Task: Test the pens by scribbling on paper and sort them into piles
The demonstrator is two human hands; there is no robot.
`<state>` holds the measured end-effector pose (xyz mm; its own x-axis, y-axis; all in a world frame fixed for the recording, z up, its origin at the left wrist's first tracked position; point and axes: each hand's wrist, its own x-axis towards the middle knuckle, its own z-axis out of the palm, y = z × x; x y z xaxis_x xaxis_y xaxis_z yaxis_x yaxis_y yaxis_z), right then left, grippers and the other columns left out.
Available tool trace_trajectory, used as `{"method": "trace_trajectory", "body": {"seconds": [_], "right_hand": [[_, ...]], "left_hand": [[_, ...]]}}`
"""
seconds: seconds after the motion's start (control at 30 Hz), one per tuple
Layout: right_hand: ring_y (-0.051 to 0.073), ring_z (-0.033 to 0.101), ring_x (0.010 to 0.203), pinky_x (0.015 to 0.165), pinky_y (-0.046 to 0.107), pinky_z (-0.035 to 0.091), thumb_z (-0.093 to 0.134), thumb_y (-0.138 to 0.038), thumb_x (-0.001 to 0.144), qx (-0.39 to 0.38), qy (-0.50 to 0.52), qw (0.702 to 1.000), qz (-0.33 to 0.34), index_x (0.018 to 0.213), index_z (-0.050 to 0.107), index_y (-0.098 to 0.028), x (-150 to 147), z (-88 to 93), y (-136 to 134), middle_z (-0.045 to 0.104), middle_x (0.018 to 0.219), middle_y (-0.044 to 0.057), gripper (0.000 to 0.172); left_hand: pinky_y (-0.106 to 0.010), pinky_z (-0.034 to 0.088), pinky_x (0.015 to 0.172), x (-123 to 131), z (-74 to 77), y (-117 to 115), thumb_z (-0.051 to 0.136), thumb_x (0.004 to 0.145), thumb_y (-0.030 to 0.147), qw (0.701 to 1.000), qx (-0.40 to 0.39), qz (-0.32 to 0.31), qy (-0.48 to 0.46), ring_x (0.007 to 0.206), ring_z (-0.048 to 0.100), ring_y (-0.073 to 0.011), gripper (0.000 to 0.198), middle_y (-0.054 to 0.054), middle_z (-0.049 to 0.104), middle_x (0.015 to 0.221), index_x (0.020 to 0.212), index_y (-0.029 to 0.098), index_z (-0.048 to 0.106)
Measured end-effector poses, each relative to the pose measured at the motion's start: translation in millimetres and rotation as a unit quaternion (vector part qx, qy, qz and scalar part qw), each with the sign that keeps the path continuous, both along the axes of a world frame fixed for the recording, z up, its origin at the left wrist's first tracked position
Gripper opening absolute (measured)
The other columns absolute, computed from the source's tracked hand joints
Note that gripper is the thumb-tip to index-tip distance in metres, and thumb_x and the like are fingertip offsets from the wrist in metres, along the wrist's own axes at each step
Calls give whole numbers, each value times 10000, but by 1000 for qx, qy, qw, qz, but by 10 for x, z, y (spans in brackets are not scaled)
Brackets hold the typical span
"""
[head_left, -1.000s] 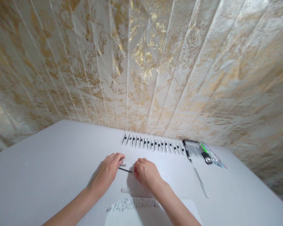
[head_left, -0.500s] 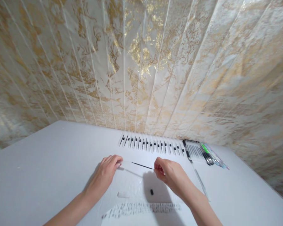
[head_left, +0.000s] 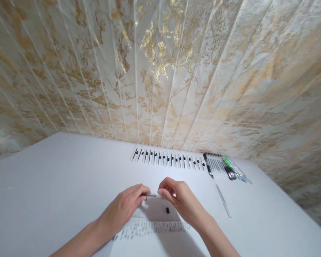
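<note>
A thin pen refill (head_left: 150,195), dark with a pale end, bridges the short gap between my hands above the white table. My left hand (head_left: 128,201) is closed in a pinch on its dark part. The fingers of my right hand (head_left: 173,192) are pinched at its pale right end; the exact contact is too small to make out clearly. Below the right hand lies a small black pen cap (head_left: 167,210). A whitish flat piece (head_left: 137,214) on the table is partly covered by my left hand.
A sheet of paper (head_left: 149,230) with dark handwriting lies at the near edge. Along the back runs a row of clear pen parts (head_left: 166,159) with black caps. Black pens (head_left: 215,164) and coloured pens (head_left: 237,169) stand grouped right, near a single clear pen (head_left: 223,200).
My hands have come closer together, and my left hand has shifted right and now grips the refill's dark part. Less of the refill shows between them. The view has shifted slightly.
</note>
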<state>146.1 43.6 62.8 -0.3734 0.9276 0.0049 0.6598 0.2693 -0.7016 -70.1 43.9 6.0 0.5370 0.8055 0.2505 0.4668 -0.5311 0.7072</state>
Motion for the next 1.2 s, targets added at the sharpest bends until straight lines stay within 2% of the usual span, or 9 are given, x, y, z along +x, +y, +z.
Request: {"method": "trace_trajectory", "body": {"seconds": [0.13,0.2,0.3,0.47,0.63,0.7,0.83,1.03,1.2], "right_hand": [[213,655,709,611,270,408,600,-271,892,-2,-172,983,-62,1011,603,-149,20,-26,-83,721,787,74,170],[251,675,734,601,285,390,640,-259,846,-33,-264,962,-54,965,638,-147,14,-79,-116,737,801,98,164],[276,692,766,586,284,376,669,-200,784,-60,-305,950,-26,902,670,-137,-39,-165,-131,748,858,125,133],[228,692,774,606,263,395,571,-40,780,-33,-288,957,1,836,665,-149,-93,-171,-114,732,873,94,154],[174,659,682,589,255,434,584,-74,789,11,-228,974,0,1010,586,-169,-21,-201,-118,690,964,68,241],[170,655,691,596,267,461,578,-67,794,46,-182,982,-11,1093,545,-163,-31,-273,-79,653,1050,94,315],[197,649,885,751,311,501,463,24,817,104,-145,984,-7,1206,522,-128,-185,-392,156,577,1170,141,422],[203,636,903,763,279,487,531,1,800,98,-125,985,59,930,668,-161,-548,-419,566,626,966,69,249],[175,632,784,729,274,477,546,-15,790,71,-47,996,39,780,652,-153,-608,-426,557,643,843,53,174]], "left_hand": [[-240,476,764,-24,-31,-12,371,984,227,998,12,49,-24,871,647,-148,167,18,649,991,1069,273,508],[-227,488,741,-43,-61,0,377,984,241,996,21,80,-40,852,657,-141,160,21,652,1003,1072,278,506],[-207,503,683,-43,-80,-4,378,986,255,992,36,107,-63,755,659,-129,158,31,658,906,1074,275,507],[-219,523,681,-4,-1,-51,379,978,246,989,90,98,-70,737,673,-135,161,10,683,924,1048,261,523],[-254,538,734,6,19,-40,394,964,231,991,80,98,-37,821,687,-161,170,0,694,948,1030,261,547],[-259,545,721,-3,-4,-12,395,960,237,991,61,118,-27,813,687,-166,169,-4,691,955,1023,261,550],[-300,538,775,-58,-49,66,389,966,266,978,73,192,-33,890,678,-190,149,-16,678,974,1019,255,528],[-311,523,823,-151,-136,134,381,974,268,970,71,228,-46,951,673,-191,125,-14,678,1010,1033,266,491],[-299,515,819,-147,-123,132,389,967,244,973,63,215,-46,949,666,-188,129,-9,675,1000,1017,263,506]]}}
